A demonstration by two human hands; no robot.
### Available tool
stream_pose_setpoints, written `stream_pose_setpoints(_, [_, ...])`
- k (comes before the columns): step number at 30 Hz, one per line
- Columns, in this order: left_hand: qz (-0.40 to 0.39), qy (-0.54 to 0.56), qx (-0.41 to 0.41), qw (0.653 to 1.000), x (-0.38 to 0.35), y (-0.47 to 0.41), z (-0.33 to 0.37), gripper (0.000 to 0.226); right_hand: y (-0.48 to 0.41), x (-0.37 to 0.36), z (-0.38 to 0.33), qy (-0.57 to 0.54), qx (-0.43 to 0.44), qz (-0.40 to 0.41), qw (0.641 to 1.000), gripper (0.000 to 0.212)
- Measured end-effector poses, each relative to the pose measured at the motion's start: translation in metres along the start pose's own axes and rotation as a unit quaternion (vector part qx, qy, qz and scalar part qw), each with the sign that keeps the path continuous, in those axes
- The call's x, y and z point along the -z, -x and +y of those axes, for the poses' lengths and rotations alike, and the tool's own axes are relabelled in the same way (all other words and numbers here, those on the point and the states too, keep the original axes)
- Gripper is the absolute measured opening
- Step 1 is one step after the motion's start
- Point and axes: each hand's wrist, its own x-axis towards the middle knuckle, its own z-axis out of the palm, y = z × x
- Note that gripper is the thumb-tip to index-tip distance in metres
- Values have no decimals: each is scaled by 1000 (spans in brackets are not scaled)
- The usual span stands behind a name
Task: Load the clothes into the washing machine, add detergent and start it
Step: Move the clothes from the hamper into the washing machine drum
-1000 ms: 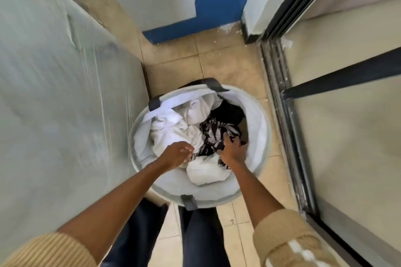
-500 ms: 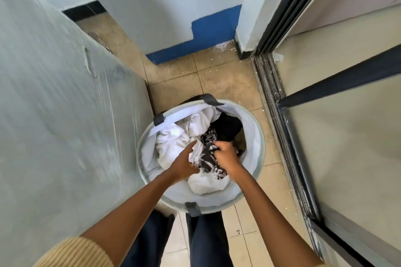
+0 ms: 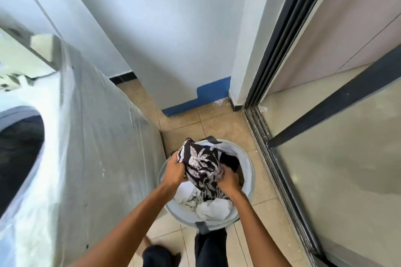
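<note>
A round white laundry basket (image 3: 249, 171) stands on the tiled floor in front of my legs. A black-and-white patterned garment (image 3: 200, 163) is lifted partly out of it. My left hand (image 3: 173, 172) grips the garment's left side and my right hand (image 3: 227, 181) grips its lower right. White clothes (image 3: 213, 209) and a dark item (image 3: 230, 161) lie in the basket. The washing machine (image 3: 97, 147), wrapped in clear plastic, stands at the left, and its dark open drum (image 3: 18, 154) shows at the far left edge.
A white wall with a blue base strip (image 3: 195, 102) faces me. A sliding glass door with a dark frame (image 3: 280, 158) runs along the right. White crumbs (image 3: 219, 103) lie on the floor by the wall. The floor gap between machine and door is narrow.
Both hands closed on the patterned garment and raised it out of the basket. The view tilted up, bringing the machine's top and drum opening into sight.
</note>
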Motion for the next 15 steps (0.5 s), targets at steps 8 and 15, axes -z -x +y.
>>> stream_pose_setpoints(8, [67,-16,-54,996,52,55,52,17,49,-12,-29,-20,19,-91,995,28])
stream_pose_setpoints(15, [75,-391,-209,893,81,84,66,44,91,28,-80,-197,64,32,978,45])
